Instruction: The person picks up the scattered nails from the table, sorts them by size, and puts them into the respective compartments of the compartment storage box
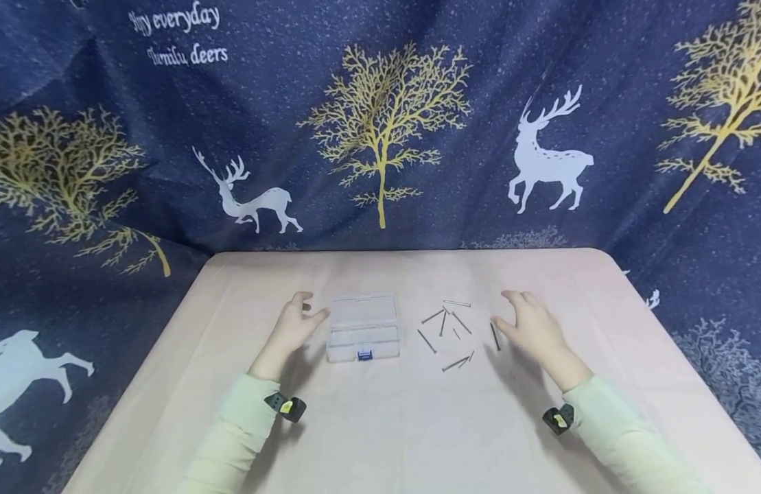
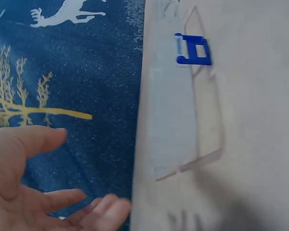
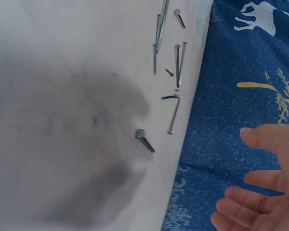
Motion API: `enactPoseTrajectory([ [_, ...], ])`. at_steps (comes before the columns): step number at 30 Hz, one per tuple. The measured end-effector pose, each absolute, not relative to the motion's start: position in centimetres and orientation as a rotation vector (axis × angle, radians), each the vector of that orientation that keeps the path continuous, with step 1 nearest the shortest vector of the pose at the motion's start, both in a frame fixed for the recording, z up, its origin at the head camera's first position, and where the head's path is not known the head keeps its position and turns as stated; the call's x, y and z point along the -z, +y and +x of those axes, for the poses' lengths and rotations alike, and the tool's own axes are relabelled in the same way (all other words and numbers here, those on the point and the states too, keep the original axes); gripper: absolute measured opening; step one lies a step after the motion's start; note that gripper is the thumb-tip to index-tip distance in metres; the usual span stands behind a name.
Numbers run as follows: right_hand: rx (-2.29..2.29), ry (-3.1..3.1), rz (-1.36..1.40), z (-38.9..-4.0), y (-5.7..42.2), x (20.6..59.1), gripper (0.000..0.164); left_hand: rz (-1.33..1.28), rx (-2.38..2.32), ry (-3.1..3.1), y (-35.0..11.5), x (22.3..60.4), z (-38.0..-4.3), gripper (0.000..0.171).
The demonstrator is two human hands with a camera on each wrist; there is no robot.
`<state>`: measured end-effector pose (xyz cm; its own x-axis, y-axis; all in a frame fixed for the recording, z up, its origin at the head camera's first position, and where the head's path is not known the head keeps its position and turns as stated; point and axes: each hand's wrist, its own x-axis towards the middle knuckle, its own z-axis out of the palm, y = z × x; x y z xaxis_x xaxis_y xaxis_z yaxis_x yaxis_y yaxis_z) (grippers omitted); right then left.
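Observation:
In the head view, my left hand [image 1: 291,326] hovers left of a clear plastic box [image 1: 363,351] with a blue latch [image 1: 364,355] on its front. The box's lid [image 1: 363,310] appears tipped back. In the left wrist view the left fingers are spread and hold nothing. On the right, my right hand [image 1: 534,329] is held above the table near a dark nail [image 1: 495,337]. The right wrist view shows that nail [image 3: 144,140] lying on the table, apart from the loosely bent, empty fingers. Several metal nails [image 1: 426,341] lie scattered between box and right hand.
A pale cloth covers the table [image 1: 392,439]. Behind its far edge hangs a dark blue curtain [image 1: 417,233] printed with deer and trees. Each wrist carries a black strapped camera, the left one [image 1: 291,409] and the right one [image 1: 558,419].

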<state>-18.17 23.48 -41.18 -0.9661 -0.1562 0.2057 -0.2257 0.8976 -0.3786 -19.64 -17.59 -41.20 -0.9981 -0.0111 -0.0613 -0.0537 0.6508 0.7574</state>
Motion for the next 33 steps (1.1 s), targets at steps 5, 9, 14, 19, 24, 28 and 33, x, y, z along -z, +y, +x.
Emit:
enactPoseTrajectory([
  [5, -0.668, -2.909, 0.289, -18.3, 23.6, 42.5, 0.042, -0.132, -1.417, 2.633, -18.0, 42.9, -19.5, 0.053],
  [9, -0.728, -2.96, 0.268, -18.4, 23.5, 43.4, 0.037, -0.188, -1.489, 2.521, -18.5, 44.1, -19.4, 0.049],
  [14, -0.804, -3.073, 0.192, -18.5, 23.4, 44.2, 0.033, -0.19, -1.594, 2.401, -18.7, 45.0, -19.3, 0.045],
  [19, -0.808, -3.164, 0.137, -18.6, 23.4, 44.7, 0.023, -0.214, -1.606, 2.388, -18.4, 46.1, -19.4, 0.042],
  [24, -0.821, -3.231, 0.087, -18.8, 23.3, 44.9, 0.018, -0.234, -1.685, 2.363, -18.0, 46.6, -19.4, 0.041],
  [28, -0.796, -3.267, 0.094, -19.2, 23.2, 44.6, 0.017, -0.235, -1.776, 2.337, -17.5, 46.8, -19.5, 0.039],
  [33, -0.733, -3.312, 0.101, -19.2, 22.7, 44.3, 0.017, -0.245, -1.799, 2.342, -17.3, 47.1, -19.7, 0.037],
])
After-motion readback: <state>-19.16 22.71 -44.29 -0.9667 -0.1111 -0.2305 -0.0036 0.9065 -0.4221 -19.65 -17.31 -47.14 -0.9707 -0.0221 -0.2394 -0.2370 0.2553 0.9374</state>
